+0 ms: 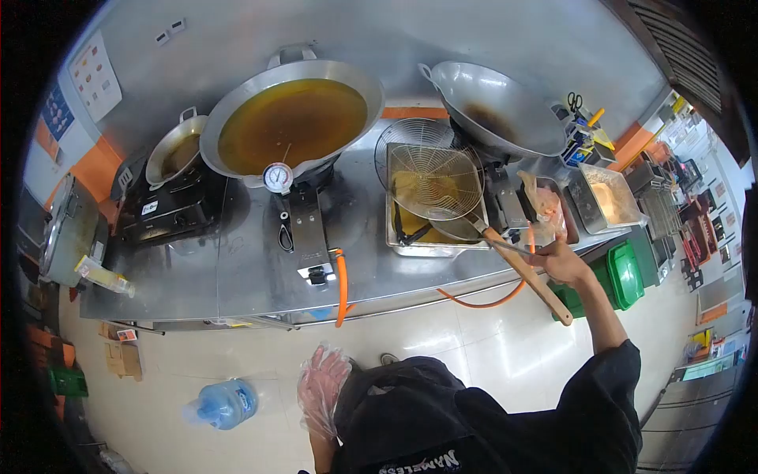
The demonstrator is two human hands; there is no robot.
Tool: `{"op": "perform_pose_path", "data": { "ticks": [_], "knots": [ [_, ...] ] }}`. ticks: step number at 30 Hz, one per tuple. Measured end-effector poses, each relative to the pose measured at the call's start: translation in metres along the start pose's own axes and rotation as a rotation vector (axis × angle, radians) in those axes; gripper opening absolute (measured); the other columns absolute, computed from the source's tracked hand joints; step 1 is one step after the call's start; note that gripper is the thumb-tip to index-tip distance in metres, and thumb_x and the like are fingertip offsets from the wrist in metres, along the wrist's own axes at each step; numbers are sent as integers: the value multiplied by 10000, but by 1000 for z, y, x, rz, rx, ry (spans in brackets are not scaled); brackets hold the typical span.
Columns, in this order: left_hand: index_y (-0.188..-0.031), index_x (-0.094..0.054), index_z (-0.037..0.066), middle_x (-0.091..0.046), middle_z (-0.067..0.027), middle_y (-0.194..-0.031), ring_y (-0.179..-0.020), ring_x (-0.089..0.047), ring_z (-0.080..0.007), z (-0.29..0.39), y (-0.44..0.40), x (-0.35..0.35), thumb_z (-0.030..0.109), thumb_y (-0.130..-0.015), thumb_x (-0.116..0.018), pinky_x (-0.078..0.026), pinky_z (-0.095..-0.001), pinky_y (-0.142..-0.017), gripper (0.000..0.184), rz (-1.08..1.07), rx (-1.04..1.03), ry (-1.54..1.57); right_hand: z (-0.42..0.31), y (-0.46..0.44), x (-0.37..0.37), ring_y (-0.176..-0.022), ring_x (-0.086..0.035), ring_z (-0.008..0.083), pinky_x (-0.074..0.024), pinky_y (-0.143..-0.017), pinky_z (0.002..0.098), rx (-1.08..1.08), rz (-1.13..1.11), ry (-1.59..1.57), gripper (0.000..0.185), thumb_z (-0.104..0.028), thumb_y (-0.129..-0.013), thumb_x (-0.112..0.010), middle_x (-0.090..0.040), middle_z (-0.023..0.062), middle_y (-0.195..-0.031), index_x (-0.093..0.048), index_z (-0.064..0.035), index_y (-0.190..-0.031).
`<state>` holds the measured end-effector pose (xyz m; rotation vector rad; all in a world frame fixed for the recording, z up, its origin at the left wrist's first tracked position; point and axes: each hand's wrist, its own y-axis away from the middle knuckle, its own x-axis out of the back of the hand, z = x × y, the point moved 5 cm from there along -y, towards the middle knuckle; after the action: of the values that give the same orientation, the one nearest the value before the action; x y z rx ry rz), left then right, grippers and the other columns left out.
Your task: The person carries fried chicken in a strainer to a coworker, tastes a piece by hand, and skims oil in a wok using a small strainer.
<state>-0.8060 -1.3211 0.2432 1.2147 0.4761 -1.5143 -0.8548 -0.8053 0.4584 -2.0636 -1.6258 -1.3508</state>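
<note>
My right hand (559, 262), bare, is closed around the thin metal handle of a ladle-like utensil (456, 230). Its rounded end lies partly hidden under a large wire skimmer (437, 182). The skimmer's wooden handle (527, 275) runs just past my fingers; whether they touch it I cannot tell. Beneath the skimmer is a rectangular metal tray (422, 251) with yellowish oil and a black-handled tool (412, 235). In a clear plastic glove, my left hand (324, 381) hangs beside my body, fingers extended, holding nothing.
A wide wok of oil (292, 122) with a dial thermometer (278, 178) sits left of centre; another wok (505, 110) stands right. Raw-looking meat in plastic (545, 204) and a powder-filled tray (608, 197) lie right. An orange hose (342, 288) hangs at the counter edge. A water bottle (225, 404) lies on the floor.
</note>
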Motion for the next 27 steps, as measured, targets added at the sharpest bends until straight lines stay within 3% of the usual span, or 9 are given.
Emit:
{"op": "perform_pose_path", "data": {
  "ticks": [2,5,7,11,20,23,24,26,27],
  "knots": [
    [-1413,-364,75,-509,-231,-1294,-1159,-528,-371,-4,-2,-2,475,-932,-462,-446,-499,-976,633,4,9,4,-5,2,16,-660,-547,174,-403,-613,317,-24,-64,16,331,-257,-817,-687,-605,114,-740,-689,71,-858],
    [-1410,-370,81,-513,-229,-1289,-1153,-536,-362,-8,-5,-5,471,-929,-469,-454,-494,-969,627,-7,18,-6,-22,0,42,-516,-479,133,-359,-479,294,-77,-182,-14,262,-207,-810,-698,-533,51,-597,-689,54,-840],
    [-1407,-374,86,-517,-226,-1286,-1151,-539,-355,-11,-3,-7,469,-928,-472,-458,-491,-964,621,-8,24,-15,-15,-8,55,-355,-276,46,-180,-336,252,-192,-310,-182,248,-186,-841,-701,-350,-59,-472,-684,55,-897],
    [-1398,-388,91,-525,-220,-1276,-1142,-545,-351,-17,-5,-14,469,-925,-474,-456,-490,-960,612,-1,11,-31,-23,-13,75,-352,-265,26,-157,-317,216,-274,-433,-289,227,-171,-869,-679,-356,-59,-464,-680,55,-869],
    [-1432,-316,72,-475,-222,-1336,-1169,-520,-362,-23,12,-12,459,-929,-436,-371,-502,-1042,646,22,-39,-26,-11,-31,73,-338,-232,15,-133,-319,225,-93,-448,-650,185,-146,-908,-628,-301,-92,-463,-651,37,-902],
    [-1425,-330,79,-479,-221,-1331,-1171,-517,-363,-19,18,-8,464,-929,-438,-382,-501,-1032,638,61,-57,-23,-22,-41,55,-338,-242,10,-135,-318,224,31,-252,-601,165,-153,-899,-645,-313,-90,-475,-639,4,-846],
    [-1424,-334,83,-481,-222,-1329,-1172,-516,-363,-16,17,-6,466,-928,-439,-385,-501,-1028,636,73,-64,-21,-26,-50,48,-327,-311,90,-204,-324,268,119,-149,-459,145,-157,-854,-685,-382,-44,-470,-615,-37,-813],
    [-1424,-337,93,-484,-221,-1327,-1174,-515,-361,-8,18,-3,468,-927,-443,-392,-498,-1022,631,77,-91,-12,-50,-46,31,-434,-487,146,-353,-396,322,595,333,169,146,-175,-827,-673,-526,53,-551,-628,-38,-843],
    [-1424,-339,99,-486,-220,-1325,-1175,-515,-360,-3,17,-1,469,-926,-444,-395,-497,-1019,629,76,-106,-7,-61,-41,10,-495,-554,179,-412,-439,352,613,419,396,165,-184,-820,-659,-579,95,-602,-632,-33,-881]
  ]
}}
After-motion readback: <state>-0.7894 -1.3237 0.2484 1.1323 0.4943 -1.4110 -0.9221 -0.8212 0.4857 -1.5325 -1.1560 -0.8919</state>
